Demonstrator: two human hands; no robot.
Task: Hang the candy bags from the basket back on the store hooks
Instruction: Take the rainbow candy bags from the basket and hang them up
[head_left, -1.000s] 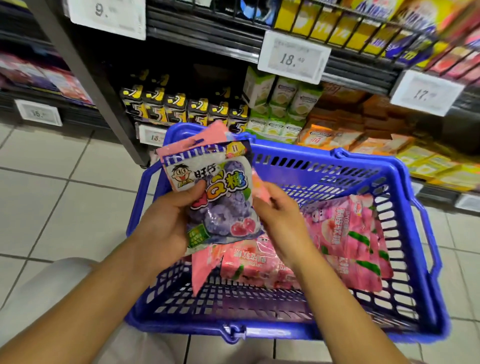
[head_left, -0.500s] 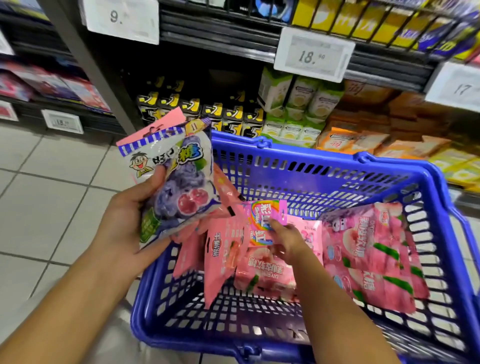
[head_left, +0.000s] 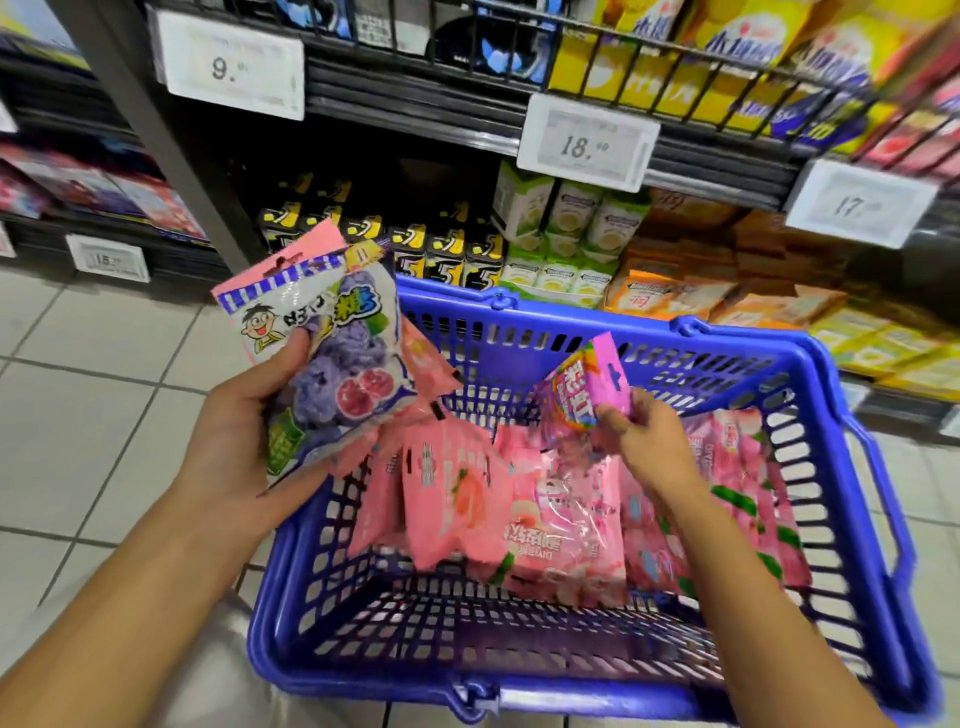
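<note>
Both hands up over the blue basket, a bag in each!

Left hand (head_left: 236, 441) at nine o'clock, forearm rising from seven o'clock, thumb clamped across the front of a purple grape candy bag (head_left: 332, 364), fingers curled behind; at least two pink bags (head_left: 415, 441) fan out behind it, exact count unclear. Centre, the blue basket (head_left: 571, 670) sits on the tiled floor (head_left: 93, 364), pink peach bags (head_left: 566, 519) piled inside, too blurred to count. Right hand (head_left: 649, 447) at three o'clock, forearm from five o'clock, pinches one small rainbow candy bag (head_left: 587, 387), raised above the pile. Three price tags (head_left: 587, 137) line the shelf rail at twelve o'clock.
</note>
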